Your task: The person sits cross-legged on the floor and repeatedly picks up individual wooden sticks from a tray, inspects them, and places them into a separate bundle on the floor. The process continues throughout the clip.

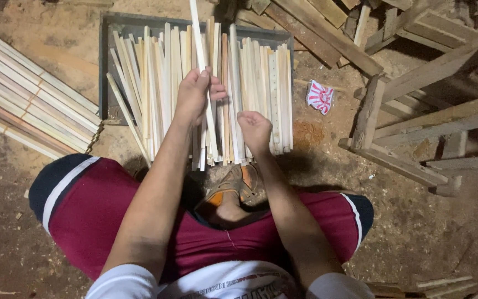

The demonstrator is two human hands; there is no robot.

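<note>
Left hand (193, 97) grasping long thin pale wooden slat (201, 47); right hand (254, 130) clenched, resting on heap of pale wooden slats (261, 94) in dark tray (106, 66).

slats (250, 83): pale cream wood | tray (105, 66): dark grey | shorts (89, 210): maroon, navy hem, white stripe | wrapper (320, 96): red-white striped | sandal (233, 185): brown, orange

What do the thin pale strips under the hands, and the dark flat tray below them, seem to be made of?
The thin pale strips look like raw, unfinished wood: light cream colour, faint grain, sawdust around. The left hand grips one long strip; the right hand rests on the pile. The dark flat tray looks like dull grey metal, perhaps painted board; its matte surface leaves this open.
</note>
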